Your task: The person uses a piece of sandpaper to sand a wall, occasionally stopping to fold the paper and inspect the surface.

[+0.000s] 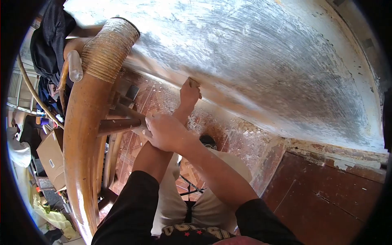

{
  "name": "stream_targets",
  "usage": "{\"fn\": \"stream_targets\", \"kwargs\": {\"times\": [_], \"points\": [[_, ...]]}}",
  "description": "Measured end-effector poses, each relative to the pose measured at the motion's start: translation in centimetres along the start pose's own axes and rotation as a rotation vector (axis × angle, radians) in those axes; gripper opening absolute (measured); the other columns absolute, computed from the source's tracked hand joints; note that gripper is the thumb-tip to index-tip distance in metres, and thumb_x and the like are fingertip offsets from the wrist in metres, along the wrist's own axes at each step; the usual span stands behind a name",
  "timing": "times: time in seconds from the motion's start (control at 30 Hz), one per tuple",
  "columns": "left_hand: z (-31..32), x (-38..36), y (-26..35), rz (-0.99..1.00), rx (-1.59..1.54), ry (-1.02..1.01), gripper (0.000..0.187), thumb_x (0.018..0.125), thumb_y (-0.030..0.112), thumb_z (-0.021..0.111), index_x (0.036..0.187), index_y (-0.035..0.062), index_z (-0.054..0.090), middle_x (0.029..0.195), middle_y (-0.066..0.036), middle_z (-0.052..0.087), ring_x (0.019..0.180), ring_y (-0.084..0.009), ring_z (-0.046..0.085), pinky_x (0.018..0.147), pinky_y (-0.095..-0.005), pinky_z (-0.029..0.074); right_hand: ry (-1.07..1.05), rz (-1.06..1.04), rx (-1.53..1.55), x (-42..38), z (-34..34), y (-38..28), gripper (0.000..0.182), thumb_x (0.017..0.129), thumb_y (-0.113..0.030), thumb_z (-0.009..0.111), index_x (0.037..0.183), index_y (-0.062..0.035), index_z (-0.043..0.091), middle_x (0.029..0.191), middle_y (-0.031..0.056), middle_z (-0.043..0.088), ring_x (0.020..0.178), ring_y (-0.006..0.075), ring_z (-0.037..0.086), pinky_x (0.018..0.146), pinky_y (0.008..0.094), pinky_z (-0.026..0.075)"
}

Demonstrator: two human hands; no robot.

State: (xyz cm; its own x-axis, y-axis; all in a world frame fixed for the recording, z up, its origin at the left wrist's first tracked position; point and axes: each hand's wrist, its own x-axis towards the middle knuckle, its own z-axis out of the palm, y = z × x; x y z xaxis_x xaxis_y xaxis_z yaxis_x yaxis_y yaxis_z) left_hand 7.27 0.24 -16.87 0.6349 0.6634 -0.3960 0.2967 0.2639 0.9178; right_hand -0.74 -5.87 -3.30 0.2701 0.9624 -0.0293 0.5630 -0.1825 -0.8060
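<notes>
The L grip [190, 94] is out at the lower edge of the scuffed grey-white wall [261, 61], fingers curled against it; whether they're clamped on anything or just bunched, can't tell. The R grip [166, 132] lies nearer the body, fingers bent across the L forearm [154, 158] — loose or clasped, can't tell either, b/c its underside is out of sight. The wall runs ahead of the L grip & well off to its right, rough & streaked, so a slip there could scrape the knuckles, prob. from a catch on an uneven patch. Arms crossing this close could also tangle if both moved at once. Just left of the R grip, the chair's crossbar [118, 126] could knock a wrist on a quick pull back; beyond it, a jolt to the thick post [83, 118] might shake down the clear bottle [75, 67], if it's only loosely held — its support is hard to see. Below the L grip, pale crumbs [200, 120] litter the floor [124, 157]: poss. slippery underfoot, & dust could get in the eyes. Hard to make out: the L fingertips, the R palm, where the crossbar ends near the R grip, & the clutter far left of both grips, past the box [52, 159]. The wall's top is cut off by the frame, its far right end warped by the round lens edge.
</notes>
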Motion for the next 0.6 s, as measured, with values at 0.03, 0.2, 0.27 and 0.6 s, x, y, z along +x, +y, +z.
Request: {"fn": "stream_targets", "kwargs": {"times": [0.03,0.2,0.27,0.6], "points": [[0.3,-0.4,0.1,0.071,0.081,0.009,0.022,0.099,0.013,0.042,0.086,0.0005,0.055,0.063,-0.006,0.053,0.048,-0.0141,0.05,0.044,-0.031,0.043,0.018,-0.001,0.008,-0.1,0.2,-0.1,0.027,0.085,-0.023,0.058,0.085,0.0041,0.057,0.084,0.0224,0.062,0.08,0.0398,0.063,0.075,0.048,0.05],[1.3,-2.6,1.2,0.127,-0.054,-0.181,0.024,0.101,0.016,0.043,0.084,0.0013,0.053,0.061,-0.006,0.05,0.047,-0.0131,0.049,0.044,-0.0299,0.04,-0.108,0.043,-0.006,0.2,-0.4,-0.9,0.031,0.086,-0.026,0.059,0.096,0.004,0.059,0.092,0.0209,0.063,0.088,0.0378,0.064,0.078,0.0467,0.052],[1.7,-2.7,1.2,0.136,-0.079,-0.118,0.025,0.101,0.015,0.042,0.083,0.0012,0.052,0.06,-0.006,0.049,0.047,-0.0126,0.048,0.044,-0.0298,0.04,-0.013,0.022,0.019,0.0,-0.3,-0.7,0.028,0.087,-0.024,0.057,0.088,0.0041,0.056,0.084,0.0213,0.06,0.08,0.0408,0.062,0.075,0.0483,0.049],[-0.3,1.1,0.8,-0.035,-0.177,0.223,0.018,0.095,0.009,0.042,0.088,0.0011,0.056,0.069,-0.009,0.055,0.053,-0.0157,0.054,0.047,-0.0318,0.043,0.048,0.01,0.042,-0.3,-0.8,-0.5,0.027,0.092,-0.023,0.051,0.093,0.0036,0.053,0.081,0.0222,0.06,0.08,0.0414,0.061,0.075,0.0489,0.047]]}}
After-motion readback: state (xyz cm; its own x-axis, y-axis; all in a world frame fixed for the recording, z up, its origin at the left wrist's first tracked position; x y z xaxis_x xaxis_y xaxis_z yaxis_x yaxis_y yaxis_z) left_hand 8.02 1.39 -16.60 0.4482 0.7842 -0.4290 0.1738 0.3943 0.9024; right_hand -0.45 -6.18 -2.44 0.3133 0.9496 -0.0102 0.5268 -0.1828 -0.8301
